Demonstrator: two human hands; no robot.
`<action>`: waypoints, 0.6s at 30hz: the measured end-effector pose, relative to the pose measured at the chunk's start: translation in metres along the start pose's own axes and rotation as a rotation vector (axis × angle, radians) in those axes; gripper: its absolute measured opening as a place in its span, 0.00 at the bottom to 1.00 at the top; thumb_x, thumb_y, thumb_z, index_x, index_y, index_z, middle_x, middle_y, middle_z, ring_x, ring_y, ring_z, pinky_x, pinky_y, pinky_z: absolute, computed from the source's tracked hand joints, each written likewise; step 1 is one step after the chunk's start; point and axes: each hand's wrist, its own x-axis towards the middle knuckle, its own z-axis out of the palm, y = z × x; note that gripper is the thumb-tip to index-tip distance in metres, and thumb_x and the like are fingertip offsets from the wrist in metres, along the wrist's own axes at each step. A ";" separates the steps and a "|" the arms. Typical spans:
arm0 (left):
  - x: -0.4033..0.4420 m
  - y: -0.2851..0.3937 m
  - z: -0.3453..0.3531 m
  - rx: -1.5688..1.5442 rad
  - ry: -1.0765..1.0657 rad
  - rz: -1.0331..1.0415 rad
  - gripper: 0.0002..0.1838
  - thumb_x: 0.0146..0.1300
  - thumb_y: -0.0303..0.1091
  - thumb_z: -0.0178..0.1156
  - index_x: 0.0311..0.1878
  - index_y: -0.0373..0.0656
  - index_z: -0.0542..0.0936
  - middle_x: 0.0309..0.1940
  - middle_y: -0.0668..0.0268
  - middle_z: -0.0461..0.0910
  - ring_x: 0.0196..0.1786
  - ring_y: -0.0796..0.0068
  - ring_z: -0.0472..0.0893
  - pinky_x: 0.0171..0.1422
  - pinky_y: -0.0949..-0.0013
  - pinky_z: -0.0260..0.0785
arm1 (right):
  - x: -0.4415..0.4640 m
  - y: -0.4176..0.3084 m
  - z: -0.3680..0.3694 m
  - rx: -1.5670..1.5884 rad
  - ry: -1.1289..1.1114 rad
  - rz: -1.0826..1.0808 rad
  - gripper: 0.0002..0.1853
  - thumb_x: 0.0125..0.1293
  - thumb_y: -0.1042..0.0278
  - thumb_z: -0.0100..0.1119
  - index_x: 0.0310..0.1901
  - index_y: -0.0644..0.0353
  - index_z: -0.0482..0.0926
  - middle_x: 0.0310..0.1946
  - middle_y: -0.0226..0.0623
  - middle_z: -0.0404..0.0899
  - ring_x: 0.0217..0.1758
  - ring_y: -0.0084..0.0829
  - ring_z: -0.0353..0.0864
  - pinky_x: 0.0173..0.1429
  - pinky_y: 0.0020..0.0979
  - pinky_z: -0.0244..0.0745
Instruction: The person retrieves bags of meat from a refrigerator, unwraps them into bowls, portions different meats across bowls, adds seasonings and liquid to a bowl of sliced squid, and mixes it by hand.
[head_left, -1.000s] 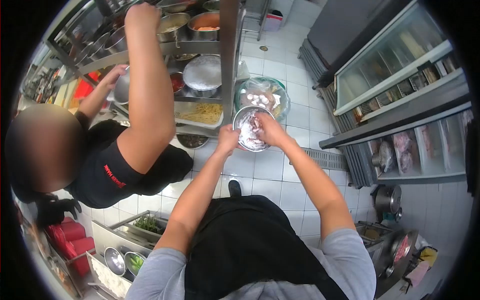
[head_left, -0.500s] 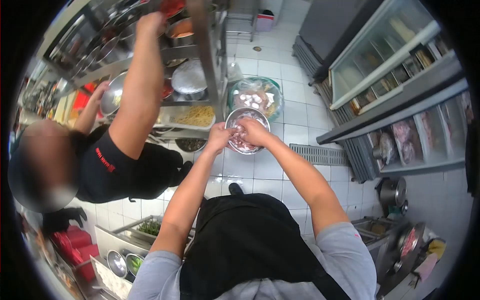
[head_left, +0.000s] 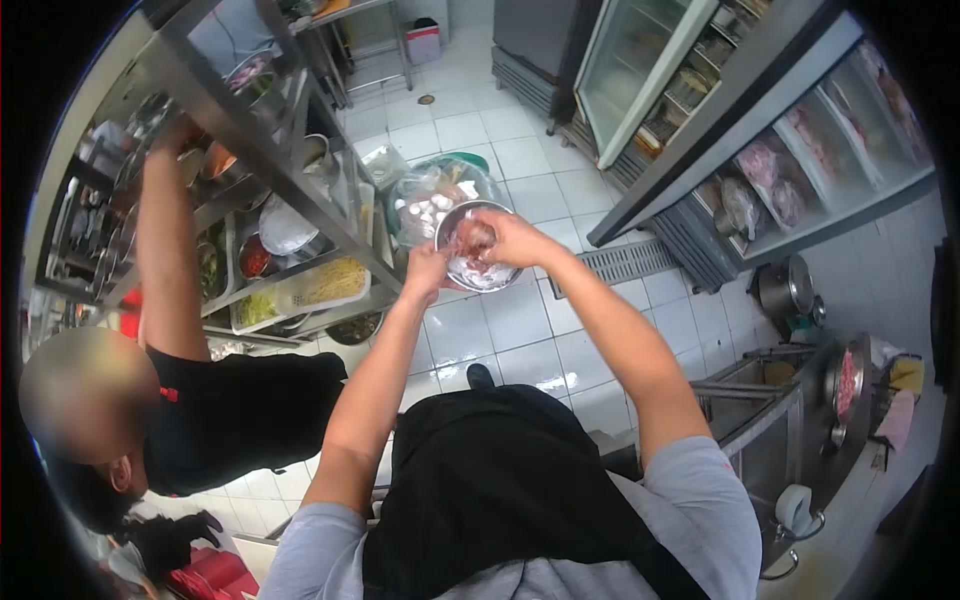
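Note:
My left hand (head_left: 428,272) grips the near left rim of a round metal bowl (head_left: 444,228), holding it up over the floor. Inside it lies reddish raw meat (head_left: 466,238) with a white coating smeared over the pieces and the wall. My right hand (head_left: 497,238) reaches in from the right, its fingers curled around some meat. Part of the meat is hidden beneath that hand. Just beyond the bowl, a clear plastic bag (head_left: 412,190) with several white lumps sits in a green basin (head_left: 478,160) on the floor.
A co-worker in a black shirt (head_left: 240,410) stands at left, one arm stretched into a metal shelf rack (head_left: 335,232). A tray of noodles (head_left: 335,280) sits low on the rack. To the right stand an open fridge (head_left: 690,215), a floor drain grate (head_left: 615,268) and a sink counter (head_left: 770,440).
My view has turned, and the rack now fills more of the left side. My right hand has lifted slightly with meat in its fingers. The co-worker's arm reaches farther into the rack.

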 end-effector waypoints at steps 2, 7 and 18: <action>0.010 0.009 0.013 0.070 -0.119 -0.002 0.09 0.61 0.24 0.52 0.41 0.32 0.78 0.30 0.59 0.81 0.27 0.64 0.83 0.23 0.57 0.82 | -0.006 0.005 -0.014 -0.068 -0.035 -0.089 0.21 0.49 0.64 0.66 0.45 0.64 0.77 0.42 0.48 0.79 0.49 0.49 0.78 0.54 0.42 0.73; 0.037 0.005 0.033 0.107 -0.159 0.047 0.09 0.61 0.24 0.54 0.42 0.31 0.78 0.29 0.54 0.81 0.23 0.63 0.83 0.20 0.58 0.81 | -0.007 0.040 -0.014 -0.498 -0.193 -0.206 0.16 0.50 0.63 0.67 0.39 0.61 0.77 0.43 0.46 0.79 0.47 0.47 0.78 0.53 0.43 0.73; 0.034 -0.011 0.049 -0.040 -0.007 0.048 0.11 0.59 0.23 0.49 0.44 0.31 0.77 0.33 0.53 0.80 0.25 0.59 0.83 0.22 0.54 0.83 | -0.016 0.032 -0.022 -0.015 0.302 0.062 0.24 0.51 0.76 0.63 0.53 0.58 0.76 0.46 0.47 0.81 0.50 0.47 0.81 0.54 0.36 0.76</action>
